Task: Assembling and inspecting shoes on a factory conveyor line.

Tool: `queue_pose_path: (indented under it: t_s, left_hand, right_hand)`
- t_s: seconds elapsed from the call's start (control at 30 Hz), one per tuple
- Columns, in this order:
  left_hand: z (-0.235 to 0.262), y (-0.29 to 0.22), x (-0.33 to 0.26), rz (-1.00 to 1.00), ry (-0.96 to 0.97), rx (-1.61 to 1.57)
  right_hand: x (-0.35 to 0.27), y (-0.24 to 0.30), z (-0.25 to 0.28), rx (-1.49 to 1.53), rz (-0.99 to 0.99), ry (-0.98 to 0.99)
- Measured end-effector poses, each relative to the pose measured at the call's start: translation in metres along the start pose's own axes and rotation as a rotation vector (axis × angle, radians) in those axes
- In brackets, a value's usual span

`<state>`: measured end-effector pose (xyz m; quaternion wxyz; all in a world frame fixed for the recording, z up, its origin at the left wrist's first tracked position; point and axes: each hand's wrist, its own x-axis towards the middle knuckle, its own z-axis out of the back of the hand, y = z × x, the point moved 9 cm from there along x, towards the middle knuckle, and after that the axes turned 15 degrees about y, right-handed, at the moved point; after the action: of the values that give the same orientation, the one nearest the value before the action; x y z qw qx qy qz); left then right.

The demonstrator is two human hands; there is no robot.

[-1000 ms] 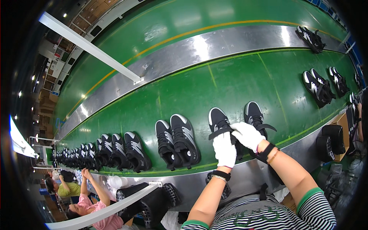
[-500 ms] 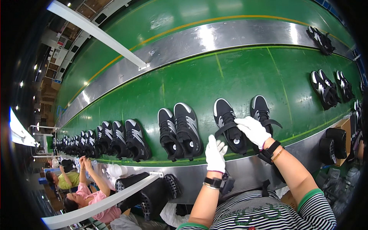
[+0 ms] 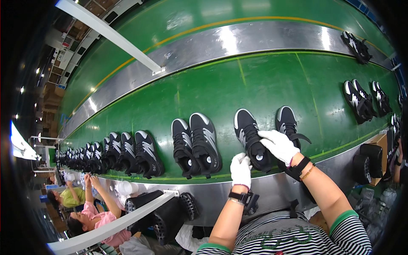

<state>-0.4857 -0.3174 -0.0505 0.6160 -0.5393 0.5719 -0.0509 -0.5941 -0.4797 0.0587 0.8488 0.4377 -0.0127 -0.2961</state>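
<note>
Two white-gloved hands work at the near edge of a green conveyor belt (image 3: 212,89). The left hand (image 3: 240,169) curls loosely just beside the heel of a black shoe (image 3: 250,138); whether it pinches anything I cannot tell. The right hand (image 3: 278,145) lies spread over that shoe's heel, between it and a second black shoe (image 3: 287,121) just beside it. To the left stands one more pair (image 3: 196,142), then a long packed row of shoes (image 3: 106,153). Farther right sit two pairs (image 3: 364,98), and one pair (image 3: 357,44) on the far metal strip.
</note>
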Motion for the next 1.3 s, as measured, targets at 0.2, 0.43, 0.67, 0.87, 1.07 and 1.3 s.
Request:
queue_pose_path:
  t_s: [0.2, 0.43, 0.67, 0.87, 1.07, 1.3]
  left_hand:
    - [-0.037, -0.057, -0.019, -0.338, 0.086, 0.889]
    - [-0.028, -0.069, 0.004, -0.267, -0.092, 0.991]
    - [-0.026, -0.085, -0.015, -0.253, -0.028, 1.096]
    - [-0.071, -0.108, -0.115, -0.798, -0.058, 1.104]
    - [-0.157, -0.027, -0.145, -0.722, 0.456, 1.139]
    - [-0.180, 0.033, -0.148, -0.601, 0.567, 1.265]
  right_hand:
    - [-0.016, -0.025, -0.021, -0.129, -0.161, 0.153]
    - [0.004, -0.015, -0.063, 0.125, -0.202, 0.120]
    - [-0.099, 0.021, 0.072, -0.037, 0.100, -0.152]
    - [-0.287, -0.019, 0.137, -0.081, -0.284, -0.165]
    - [-0.362, -0.020, 0.054, -0.282, -0.270, -0.034]
    - [-0.349, -0.052, 0.018, -0.105, -0.673, 0.141]
